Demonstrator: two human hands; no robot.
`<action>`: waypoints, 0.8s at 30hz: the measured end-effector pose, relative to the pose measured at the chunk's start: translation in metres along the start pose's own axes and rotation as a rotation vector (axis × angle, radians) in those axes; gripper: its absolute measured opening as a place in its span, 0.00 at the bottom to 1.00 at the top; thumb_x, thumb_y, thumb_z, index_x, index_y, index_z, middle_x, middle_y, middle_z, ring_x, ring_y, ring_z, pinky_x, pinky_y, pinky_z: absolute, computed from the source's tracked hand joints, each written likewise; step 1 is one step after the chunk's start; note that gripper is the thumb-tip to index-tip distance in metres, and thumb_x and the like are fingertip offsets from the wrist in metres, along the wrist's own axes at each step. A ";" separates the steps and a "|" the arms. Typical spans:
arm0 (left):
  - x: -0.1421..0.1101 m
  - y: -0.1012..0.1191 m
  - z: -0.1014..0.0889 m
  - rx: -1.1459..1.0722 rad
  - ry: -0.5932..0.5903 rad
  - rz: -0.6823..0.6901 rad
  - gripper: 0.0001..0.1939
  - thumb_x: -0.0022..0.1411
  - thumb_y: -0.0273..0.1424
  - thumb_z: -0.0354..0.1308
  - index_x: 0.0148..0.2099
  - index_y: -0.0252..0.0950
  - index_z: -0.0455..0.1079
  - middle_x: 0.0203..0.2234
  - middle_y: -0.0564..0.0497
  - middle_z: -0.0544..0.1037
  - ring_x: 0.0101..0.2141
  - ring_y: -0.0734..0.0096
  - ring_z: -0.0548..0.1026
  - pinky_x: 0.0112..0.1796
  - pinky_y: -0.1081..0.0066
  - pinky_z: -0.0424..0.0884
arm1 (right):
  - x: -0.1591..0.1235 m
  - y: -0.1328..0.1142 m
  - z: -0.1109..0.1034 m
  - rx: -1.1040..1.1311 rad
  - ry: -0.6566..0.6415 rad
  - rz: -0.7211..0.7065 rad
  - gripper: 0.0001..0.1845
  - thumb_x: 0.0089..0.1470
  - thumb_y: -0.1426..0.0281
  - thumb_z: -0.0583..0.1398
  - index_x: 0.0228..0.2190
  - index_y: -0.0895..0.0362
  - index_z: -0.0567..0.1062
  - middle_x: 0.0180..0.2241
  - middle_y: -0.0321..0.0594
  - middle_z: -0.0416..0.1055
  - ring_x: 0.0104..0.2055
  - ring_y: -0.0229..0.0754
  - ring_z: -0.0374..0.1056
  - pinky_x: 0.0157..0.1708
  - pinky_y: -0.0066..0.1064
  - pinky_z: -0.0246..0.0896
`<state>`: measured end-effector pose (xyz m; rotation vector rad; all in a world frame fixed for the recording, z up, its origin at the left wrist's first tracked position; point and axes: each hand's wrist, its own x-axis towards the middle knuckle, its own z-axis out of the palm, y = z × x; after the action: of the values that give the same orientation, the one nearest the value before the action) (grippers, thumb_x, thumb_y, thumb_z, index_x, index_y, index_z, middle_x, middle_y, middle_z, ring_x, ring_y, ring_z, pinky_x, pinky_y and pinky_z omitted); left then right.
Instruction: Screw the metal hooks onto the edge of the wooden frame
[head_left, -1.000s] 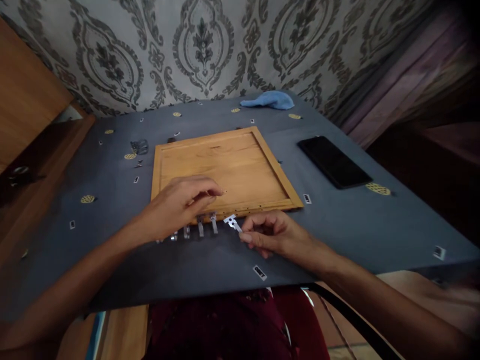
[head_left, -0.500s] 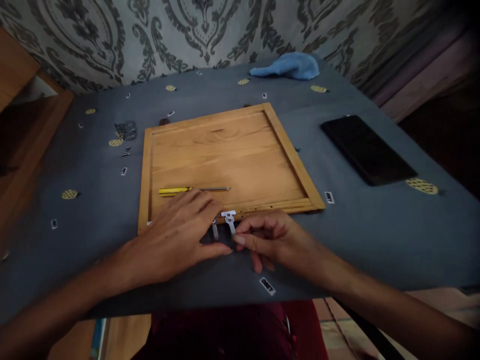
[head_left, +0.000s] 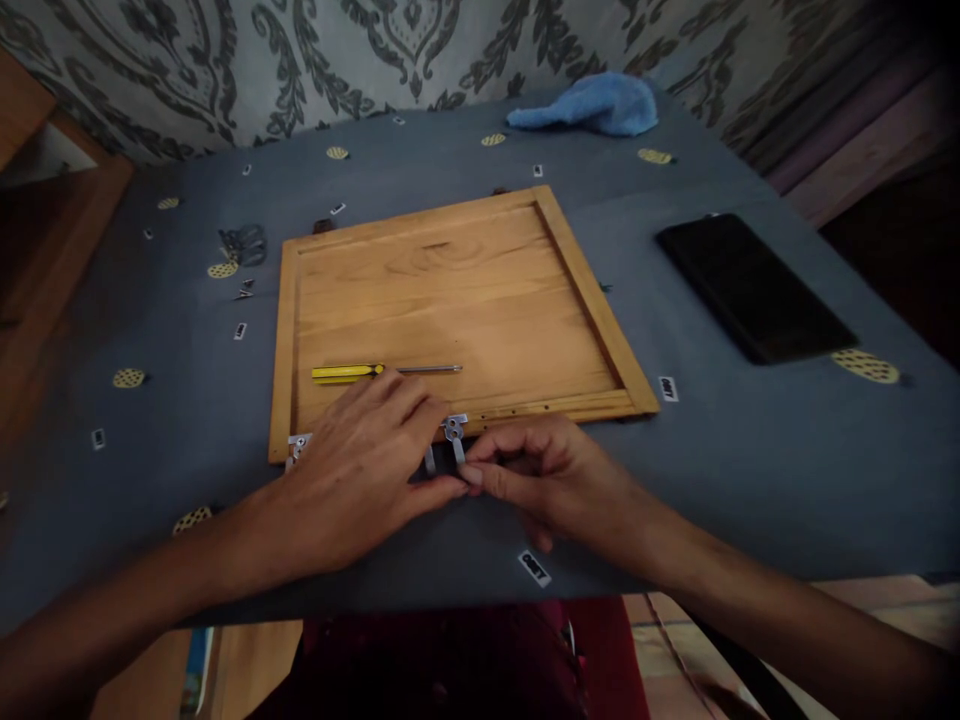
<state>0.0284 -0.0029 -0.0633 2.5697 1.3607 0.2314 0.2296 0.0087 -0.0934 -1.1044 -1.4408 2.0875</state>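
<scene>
A square wooden panel (head_left: 450,290) with a raised frame lies flat on the grey table (head_left: 750,470). On it rests a screwdriver (head_left: 360,372) with a yellow handle. My right hand (head_left: 547,475) pinches a small T-shaped metal bracket (head_left: 454,432) at the panel's near edge. My left hand (head_left: 360,470) lies flat, fingers stretched out, over other small brackets along that edge; one bracket (head_left: 298,446) shows at its left. The fingertips of both hands touch.
A black phone (head_left: 754,290) lies to the right of the panel. A blue cloth (head_left: 592,102) sits at the far edge. Small metal parts (head_left: 244,243), yellow discs and label tags are scattered over the left and far table. Patterned wall behind.
My left hand let go of the screwdriver, which now lies on the panel, and dropped flat onto the brackets. My right hand brought the bracket up to the panel's edge.
</scene>
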 end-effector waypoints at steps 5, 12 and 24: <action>0.001 0.001 0.001 0.021 0.028 0.005 0.19 0.59 0.45 0.62 0.46 0.38 0.69 0.40 0.48 0.75 0.41 0.57 0.72 0.40 0.58 0.69 | 0.000 -0.001 0.001 0.003 0.013 -0.013 0.14 0.50 0.58 0.66 0.24 0.56 0.75 0.21 0.30 0.68 0.12 0.26 0.55 0.08 0.20 0.47; 0.002 0.003 0.002 0.022 0.050 0.005 0.17 0.60 0.43 0.62 0.44 0.37 0.70 0.39 0.48 0.76 0.41 0.58 0.72 0.39 0.58 0.70 | -0.001 0.001 0.001 -0.027 0.056 -0.039 0.14 0.52 0.59 0.64 0.26 0.57 0.76 0.20 0.31 0.66 0.14 0.27 0.55 0.10 0.20 0.54; 0.002 0.008 -0.004 0.020 0.000 0.000 0.16 0.61 0.39 0.61 0.45 0.32 0.72 0.39 0.47 0.75 0.42 0.55 0.72 0.41 0.54 0.72 | -0.009 0.002 -0.001 -0.632 0.294 -0.520 0.10 0.61 0.70 0.57 0.32 0.57 0.77 0.26 0.35 0.75 0.27 0.35 0.71 0.27 0.26 0.69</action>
<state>0.0348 -0.0046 -0.0571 2.5860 1.3701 0.2195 0.2362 0.0025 -0.0922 -1.0294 -2.0170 1.0915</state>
